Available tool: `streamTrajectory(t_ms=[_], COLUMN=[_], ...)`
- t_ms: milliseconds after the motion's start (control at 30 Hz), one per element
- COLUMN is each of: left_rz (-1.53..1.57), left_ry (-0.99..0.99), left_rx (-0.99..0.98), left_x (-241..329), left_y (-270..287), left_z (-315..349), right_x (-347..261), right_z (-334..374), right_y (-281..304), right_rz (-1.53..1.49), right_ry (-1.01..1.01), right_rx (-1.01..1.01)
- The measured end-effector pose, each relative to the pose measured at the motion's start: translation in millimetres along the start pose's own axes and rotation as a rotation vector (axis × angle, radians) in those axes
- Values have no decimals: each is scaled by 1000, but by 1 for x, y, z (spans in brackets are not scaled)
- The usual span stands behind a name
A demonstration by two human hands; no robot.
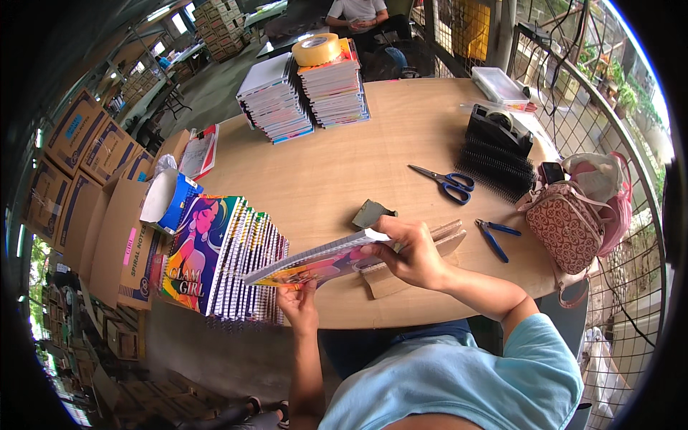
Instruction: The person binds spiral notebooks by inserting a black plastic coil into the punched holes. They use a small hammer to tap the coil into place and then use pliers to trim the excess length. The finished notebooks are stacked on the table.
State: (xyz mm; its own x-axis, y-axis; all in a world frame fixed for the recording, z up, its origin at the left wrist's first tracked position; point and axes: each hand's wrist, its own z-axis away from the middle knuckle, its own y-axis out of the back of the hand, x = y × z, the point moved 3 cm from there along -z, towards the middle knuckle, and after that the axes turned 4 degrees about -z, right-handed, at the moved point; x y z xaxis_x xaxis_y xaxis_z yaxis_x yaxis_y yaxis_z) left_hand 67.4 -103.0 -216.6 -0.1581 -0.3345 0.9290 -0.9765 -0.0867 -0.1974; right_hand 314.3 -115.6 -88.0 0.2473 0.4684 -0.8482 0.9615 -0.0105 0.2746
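Both my hands hold a notebook (322,266) tilted up over the near edge of the table, its colourful cover turned down toward me. My left hand (299,304) pinches its lower edge, while my right hand (416,251) grips the far right corner with the thumb on the cover side. Close to my left hand, a leaning row of spiral notebooks (199,247) with a purple and yellow illustrated cover lines the table's left edge. Pieces of brown cardboard (383,282) lie under my right forearm, and a small grey-green block (369,213) sits just beyond the held notebook.
Scissors (453,188), blue-handled pliers (494,240), black binding coils (494,168), a tape dispenser (502,129) and a pink patterned bag (566,222) are on the right. Two notebook stacks (276,100) with a tape roll (315,50) stand far back. Cartons (118,236) flank the left; a person (358,14) sits beyond.
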Motion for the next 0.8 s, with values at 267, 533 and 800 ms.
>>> streamTrajectory(t_ms=[267, 533, 800], left_rz=[45, -327, -15], left_ry=[29, -29, -23], left_rx=[-21, -431, -352], left_x=[-14, -44, -59], left_y=[-2, -65, -123], left_z=[6, 46, 0], right_x=[1, 38, 133], right_z=[3, 51, 122], right_y=[2, 74, 73], right_rz=[82, 200, -281], right_ry=[-18, 18, -137], right_rx=[-52, 127, 192])
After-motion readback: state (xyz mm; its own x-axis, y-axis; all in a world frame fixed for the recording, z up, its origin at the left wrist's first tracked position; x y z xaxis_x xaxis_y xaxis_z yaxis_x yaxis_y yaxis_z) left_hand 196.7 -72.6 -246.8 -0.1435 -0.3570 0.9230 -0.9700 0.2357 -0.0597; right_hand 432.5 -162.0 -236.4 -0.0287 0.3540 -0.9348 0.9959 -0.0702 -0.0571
